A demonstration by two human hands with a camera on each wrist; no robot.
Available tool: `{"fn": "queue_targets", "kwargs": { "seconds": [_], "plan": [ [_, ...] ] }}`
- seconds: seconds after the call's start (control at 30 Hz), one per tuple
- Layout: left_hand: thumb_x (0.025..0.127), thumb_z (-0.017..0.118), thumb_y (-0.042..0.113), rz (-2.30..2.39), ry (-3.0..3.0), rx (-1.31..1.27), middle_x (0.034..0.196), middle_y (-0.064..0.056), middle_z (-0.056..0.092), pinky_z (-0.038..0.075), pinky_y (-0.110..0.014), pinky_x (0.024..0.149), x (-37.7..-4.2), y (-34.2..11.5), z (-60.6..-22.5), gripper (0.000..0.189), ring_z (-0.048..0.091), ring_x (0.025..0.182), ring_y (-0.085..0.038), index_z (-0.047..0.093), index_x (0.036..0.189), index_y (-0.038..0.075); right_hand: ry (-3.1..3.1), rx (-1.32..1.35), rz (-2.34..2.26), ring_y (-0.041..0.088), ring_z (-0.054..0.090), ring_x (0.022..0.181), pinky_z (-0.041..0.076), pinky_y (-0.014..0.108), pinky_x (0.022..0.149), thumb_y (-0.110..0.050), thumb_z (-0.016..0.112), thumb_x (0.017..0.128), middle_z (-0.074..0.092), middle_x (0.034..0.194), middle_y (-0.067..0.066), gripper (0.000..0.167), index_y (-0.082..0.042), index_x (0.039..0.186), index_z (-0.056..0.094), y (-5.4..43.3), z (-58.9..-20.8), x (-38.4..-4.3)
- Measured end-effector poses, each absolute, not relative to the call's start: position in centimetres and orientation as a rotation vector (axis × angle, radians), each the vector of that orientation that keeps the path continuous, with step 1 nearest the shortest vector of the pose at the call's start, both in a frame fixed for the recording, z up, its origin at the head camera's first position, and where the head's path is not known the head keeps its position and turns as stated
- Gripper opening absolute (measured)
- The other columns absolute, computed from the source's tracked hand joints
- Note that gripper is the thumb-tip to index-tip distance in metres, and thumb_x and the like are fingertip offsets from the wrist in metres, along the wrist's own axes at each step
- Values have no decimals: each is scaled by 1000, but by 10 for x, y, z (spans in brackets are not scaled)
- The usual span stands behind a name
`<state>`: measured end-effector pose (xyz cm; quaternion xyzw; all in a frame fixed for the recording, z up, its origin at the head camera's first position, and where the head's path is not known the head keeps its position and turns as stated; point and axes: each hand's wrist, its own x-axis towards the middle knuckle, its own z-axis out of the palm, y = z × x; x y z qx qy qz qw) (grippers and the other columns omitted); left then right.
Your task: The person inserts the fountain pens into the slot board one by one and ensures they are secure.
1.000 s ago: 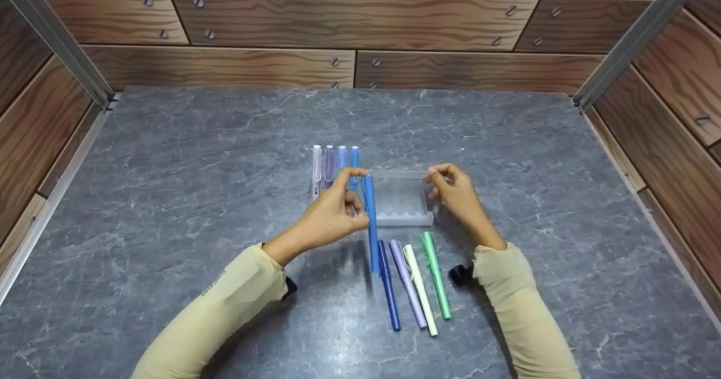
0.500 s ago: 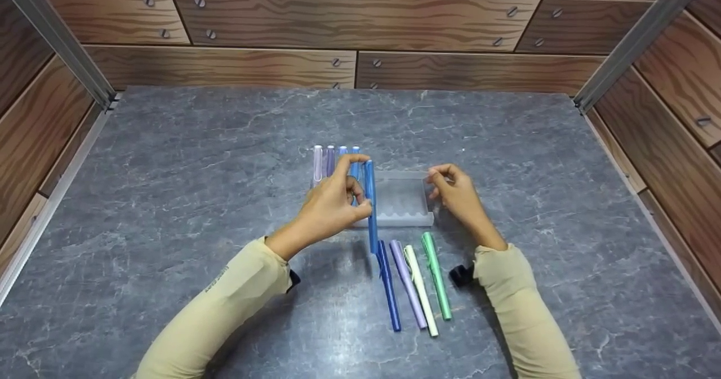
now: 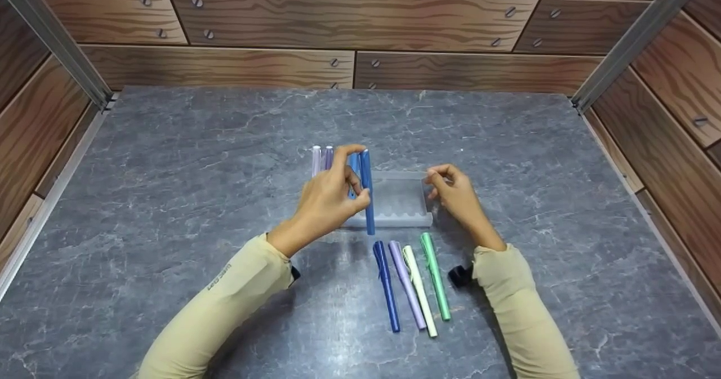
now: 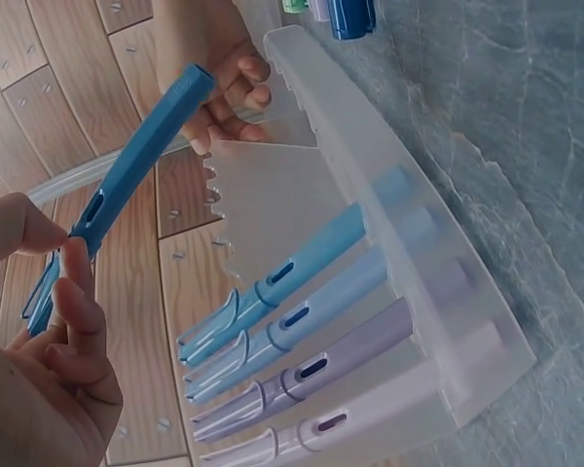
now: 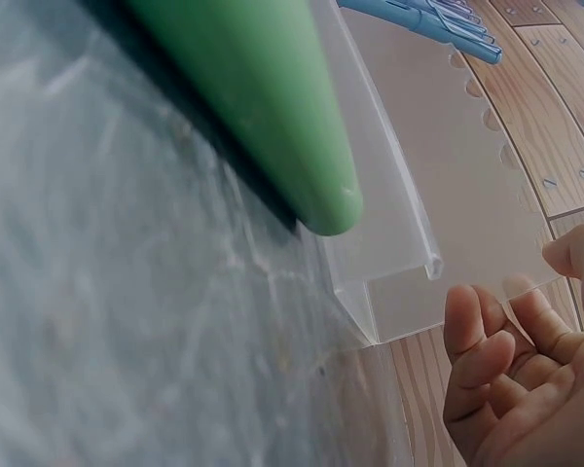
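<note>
Blue pen (image 3: 370, 210) off the table (image 3: 169, 170), pinched in the left hand (image 3: 326, 193), one finger reaching to its cap end, and it hangs over the clear notched tray (image 3: 405, 220)! Across at the tray's far right corner, the right hand (image 3: 459, 193) pinches the edge between thumb and fingers. Four pens lie side by side in the tray: pale lilac (image 4: 370, 399), purple (image 4: 360, 342), light blue (image 4: 343, 289), bright blue (image 4: 316, 248). Between tray and the table's near edge, four more lie loose: dark blue (image 3: 387, 291), lavender (image 3: 408, 289), cream (image 3: 419, 289), green (image 3: 436, 280), the cream and lavender nearly together.
</note>
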<state>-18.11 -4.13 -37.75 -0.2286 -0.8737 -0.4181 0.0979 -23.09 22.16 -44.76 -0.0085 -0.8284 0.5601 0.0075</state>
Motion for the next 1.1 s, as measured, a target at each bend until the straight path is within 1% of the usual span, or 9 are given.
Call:
{"fn": "queue_targets", "kwargs": {
  "seconds": [0.1,0.27,0.33,0.57,0.7,0.93,1.1],
  "plan": [
    [80,65,8,-1178,-2566,-676,75,4,64,26,-20,44,-182,-41,-378,61,36,48,-5,39,135,14,-2591,-39,1757,4,59,60,40,17,47,-24,53,99,65,94,9,30,3,112,57,221,-446,-230],
    [81,66,8,-1083,-2541,-681,75,3,64,24,-19,43,-183,-41,-379,60,35,48,-5,39,134,14,-2580,-42,1763,6,59,60,40,17,47,-23,54,98,63,88,-2,28,2,110,57,221,-445,-230],
    [81,66,8,-1044,-2530,-681,75,3,64,24,-19,43,-183,-40,-379,59,35,48,-5,39,133,14,-2577,-39,1760,6,59,60,40,17,47,-22,53,98,63,87,-3,28,3,110,57,221,-446,-230],
    [82,67,10,-933,-2481,-684,76,3,64,24,-19,43,-185,-39,-383,58,38,49,-6,38,132,14,-2578,-39,1746,5,59,59,40,17,48,-20,53,99,64,90,3,25,2,109,58,222,-450,-232],
    [82,68,11,-873,-2451,-686,76,4,64,27,-21,42,-186,-38,-388,58,40,49,-7,38,131,15,-2573,-44,1751,5,59,58,40,17,47,-20,53,98,64,90,5,24,2,109,58,222,-449,-231],
    [80,68,12,-765,-2389,-705,74,5,66,34,-25,41,-190,-38,-398,56,45,47,-9,39,128,15,-2583,-31,1753,4,59,59,39,16,46,-19,52,99,62,86,-5,25,3,111,56,223,-448,-230],
    [80,68,12,-742,-2361,-711,74,4,67,36,-25,40,-194,-38,-403,56,48,47,-11,39,128,15,-2575,-47,1767,5,59,59,39,16,47,-20,52,98,61,86,-6,25,2,110,57,221,-448,-231]
  ]
}}
